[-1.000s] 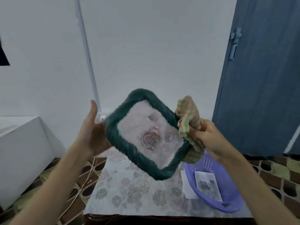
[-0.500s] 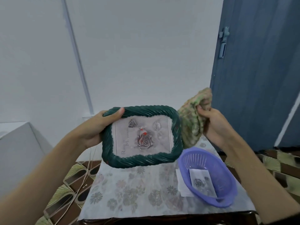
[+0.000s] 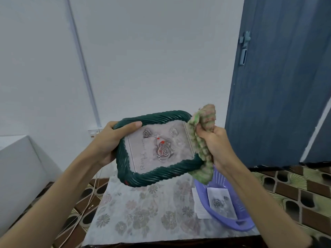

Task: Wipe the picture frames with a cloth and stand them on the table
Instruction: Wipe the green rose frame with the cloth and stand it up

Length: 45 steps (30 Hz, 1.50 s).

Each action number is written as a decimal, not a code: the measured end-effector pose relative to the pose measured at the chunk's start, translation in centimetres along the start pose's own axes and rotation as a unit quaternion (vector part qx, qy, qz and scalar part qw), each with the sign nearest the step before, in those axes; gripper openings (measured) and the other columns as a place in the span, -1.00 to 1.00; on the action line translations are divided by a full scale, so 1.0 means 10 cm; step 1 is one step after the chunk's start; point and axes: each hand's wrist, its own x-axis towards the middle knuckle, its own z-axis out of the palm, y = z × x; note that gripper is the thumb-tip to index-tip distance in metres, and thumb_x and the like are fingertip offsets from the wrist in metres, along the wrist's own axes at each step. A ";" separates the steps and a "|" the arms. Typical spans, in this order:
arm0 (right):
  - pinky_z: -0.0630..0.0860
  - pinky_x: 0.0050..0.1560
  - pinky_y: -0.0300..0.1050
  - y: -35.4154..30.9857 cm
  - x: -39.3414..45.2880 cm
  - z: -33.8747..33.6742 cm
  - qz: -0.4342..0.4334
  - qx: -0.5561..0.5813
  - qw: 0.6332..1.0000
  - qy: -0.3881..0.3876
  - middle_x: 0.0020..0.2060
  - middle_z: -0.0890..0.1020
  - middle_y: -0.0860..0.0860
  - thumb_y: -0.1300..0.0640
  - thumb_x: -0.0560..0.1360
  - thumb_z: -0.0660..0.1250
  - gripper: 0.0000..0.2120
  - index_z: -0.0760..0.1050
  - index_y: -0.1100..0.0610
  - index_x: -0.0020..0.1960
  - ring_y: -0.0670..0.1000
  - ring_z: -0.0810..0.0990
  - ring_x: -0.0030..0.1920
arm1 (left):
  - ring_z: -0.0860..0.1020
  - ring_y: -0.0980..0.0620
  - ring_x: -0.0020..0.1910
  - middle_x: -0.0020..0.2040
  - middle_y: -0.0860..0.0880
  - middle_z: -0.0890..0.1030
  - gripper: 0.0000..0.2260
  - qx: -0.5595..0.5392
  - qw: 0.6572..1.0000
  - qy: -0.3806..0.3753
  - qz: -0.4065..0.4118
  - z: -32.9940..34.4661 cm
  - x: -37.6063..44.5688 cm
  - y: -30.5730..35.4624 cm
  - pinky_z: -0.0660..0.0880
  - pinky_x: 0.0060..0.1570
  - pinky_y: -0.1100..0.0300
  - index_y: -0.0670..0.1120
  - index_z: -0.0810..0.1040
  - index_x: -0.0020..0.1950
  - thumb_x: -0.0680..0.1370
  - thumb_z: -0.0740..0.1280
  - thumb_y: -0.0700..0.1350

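**tabletop_tim:** Two hands busy in this one, so which step was it? Working from closest to furthest: at the near edge sat the table under a flowery cover, and at about 4 o'clock on it was a purple basket with what looked like another rose picture lying flat inside. Couldn't tell if that one had a frame on it.

**dustyshelf:** Wiping step, I'd say. Up above the table, the left hand gripped the green picture frame by its 9 o'clock side, thumb curled over the top rim and onto the front. The frame was in the air, tilted, not touching the table at all. The right hand was bunched tight around the green-and-pink cloth, and the cloth was pressed on the frame's 3 o'clock edge, wrapped round that side.

**tabletop_tim:** So the glass wasn't being done?

**dustyshelf:** Not at that moment, just the twisted rim. Nothing was standing on the table yet, so my guess is the task was early on.

**tabletop_tim:** And next?

**dustyshelf:** Probably running the cloth along the rest of the rim, which means the left hand had to hold firm or shift so its thumb wasn't covering the bit to be wiped. Then setting it upright at about 12 o'clock on the table. Whether it had a stand at the back, couldn't see. Behind it all: white wall and a blue door at 2 o'clock.
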 end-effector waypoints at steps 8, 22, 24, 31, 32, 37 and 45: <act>0.53 -0.18 -0.09 0.05 -0.07 -0.05 -0.051 -0.050 0.997 -0.026 -0.31 0.60 0.05 0.24 0.48 0.34 -0.91 0.53 0.14 -0.20 0.00 0.58 -0.28 | 0.65 -0.03 -0.27 -0.21 -0.12 0.69 -0.61 0.027 0.999 -0.025 0.009 -0.06 0.02 0.03 0.61 -0.22 0.18 -0.12 0.71 -0.21 0.06 0.58 0.05; 0.60 -0.21 -0.17 -0.08 0.03 -0.35 0.036 0.096 0.991 -0.083 -0.28 0.70 -0.02 0.15 0.33 0.36 -0.83 0.55 0.17 -0.09 -0.06 0.66 -0.24 | 0.66 0.02 -0.29 -0.24 -0.07 0.70 -0.42 -0.005 1.000 0.000 0.013 -0.07 -0.03 0.03 0.57 -0.33 0.26 -0.08 0.71 -0.24 -0.13 0.63 0.20; 0.59 -0.14 -0.13 -0.06 -0.07 -0.20 -0.005 -0.012 0.996 -0.085 -0.28 0.68 0.03 0.19 0.30 0.43 -0.85 0.55 0.15 -0.14 -0.03 0.64 -0.24 | 0.66 0.01 -0.30 -0.24 -0.07 0.70 -0.42 0.004 1.000 -0.001 0.014 -0.04 -0.01 0.03 0.57 -0.33 0.25 -0.08 0.71 -0.24 -0.13 0.62 0.21; 0.54 -0.17 0.01 0.00 -0.11 0.01 0.006 -0.029 0.999 0.030 -0.30 0.58 0.20 0.33 0.46 0.33 -0.89 0.51 0.35 -0.23 0.11 0.54 -0.22 | 0.64 0.01 -0.37 -0.31 -0.07 0.68 -0.80 0.030 0.999 0.007 0.028 0.02 -0.03 0.03 0.59 -0.33 0.24 -0.09 0.70 -0.30 0.17 0.52 -0.02; 0.53 -0.18 -0.03 -0.01 -0.11 0.02 0.017 -0.010 0.999 0.026 -0.31 0.58 0.14 0.33 0.47 0.32 -0.88 0.52 0.28 -0.25 0.09 0.55 -0.22 | 0.64 0.01 -0.38 -0.31 -0.07 0.68 -0.86 0.028 0.999 0.013 0.027 0.02 -0.02 0.02 0.59 -0.34 0.24 -0.10 0.69 -0.30 0.22 0.49 -0.06; 0.54 -0.17 -0.04 0.06 -0.13 -0.01 -0.082 -0.166 0.983 0.002 -0.33 0.55 0.27 0.27 0.45 0.38 -0.88 0.50 0.16 -0.25 0.17 0.51 -0.30 | 0.65 -0.02 -0.33 -0.26 -0.11 0.69 -0.70 0.028 0.999 0.016 0.025 0.00 -0.01 0.00 0.61 -0.29 0.21 -0.12 0.69 -0.26 0.12 0.50 0.03; 0.57 -0.28 -0.19 -0.01 0.03 -0.15 0.160 0.165 0.973 0.004 -0.40 0.66 0.00 0.07 0.53 0.25 -0.79 0.56 0.15 -0.18 -0.04 0.62 -0.40 | 0.65 0.00 -0.34 -0.28 -0.09 0.69 -0.86 0.001 1.000 0.007 0.007 0.03 -0.01 -0.04 0.59 -0.33 0.23 -0.11 0.70 -0.26 0.24 0.48 -0.09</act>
